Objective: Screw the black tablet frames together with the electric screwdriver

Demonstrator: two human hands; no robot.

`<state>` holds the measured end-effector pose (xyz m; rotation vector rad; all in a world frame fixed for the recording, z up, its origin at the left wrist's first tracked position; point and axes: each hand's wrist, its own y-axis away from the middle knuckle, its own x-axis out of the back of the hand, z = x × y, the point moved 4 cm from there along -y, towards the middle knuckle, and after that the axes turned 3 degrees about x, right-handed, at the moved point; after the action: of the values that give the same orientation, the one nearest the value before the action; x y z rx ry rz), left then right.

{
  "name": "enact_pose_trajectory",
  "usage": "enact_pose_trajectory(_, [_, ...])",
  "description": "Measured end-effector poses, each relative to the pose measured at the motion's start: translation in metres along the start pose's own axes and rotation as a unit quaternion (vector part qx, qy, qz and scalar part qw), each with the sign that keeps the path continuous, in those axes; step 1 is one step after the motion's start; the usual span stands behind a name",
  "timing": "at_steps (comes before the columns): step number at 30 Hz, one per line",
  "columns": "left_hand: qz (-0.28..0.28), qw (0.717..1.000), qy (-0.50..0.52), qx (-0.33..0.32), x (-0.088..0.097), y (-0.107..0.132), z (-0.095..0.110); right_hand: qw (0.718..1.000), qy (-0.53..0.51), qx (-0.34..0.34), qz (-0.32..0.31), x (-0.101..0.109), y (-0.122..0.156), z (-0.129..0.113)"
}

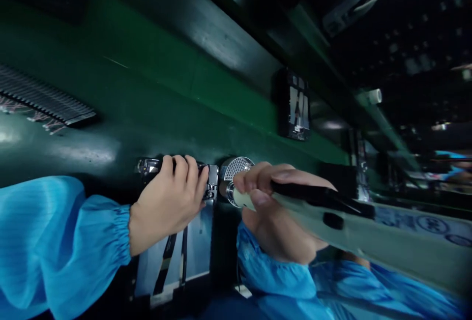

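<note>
My left hand (171,199) lies over the top end of an opened electronic device (201,241), its fingers curled over the upper edge. Black strips run along the device's pale blue-grey face, and small metal parts show at its top right corner. In my right hand (282,221) is a pale green electric screwdriver (354,234) with a black lever, tilted so that its nose points left. The nose is over or beside a round metal screw dish (238,165) with a dotted top; whether the bit touches it is hidden.
A green mat (147,99) covers the bench. Farther back, a similar device (299,106) sits in a black holder. At the left is a row of thin parts (47,96) with wires. A metal rail (210,25) runs along the back, with dark blurred equipment beyond.
</note>
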<state>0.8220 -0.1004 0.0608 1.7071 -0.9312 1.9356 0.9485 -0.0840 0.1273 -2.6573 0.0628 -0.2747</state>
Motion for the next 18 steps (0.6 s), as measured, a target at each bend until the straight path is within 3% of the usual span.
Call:
enact_pose_trajectory(12, [-0.015, 1.0, 0.017, 0.006, 0.0, -0.004, 0.001, 1.0, -0.014, -0.016, -0.015, 0.002, 0.004, 0.009])
enact_pose_trajectory(16, [0.017, 0.999, 0.039, 0.023, 0.009, 0.004, 0.001, 0.999, -0.001, -0.012, -0.042, 0.003, 0.007, 0.013])
enact_pose_trajectory(18, [0.049, 0.996, 0.071, -0.002, 0.02, 0.02, 0.01, 0.999, -0.016, 0.0, -0.03, 0.003, 0.009, 0.014])
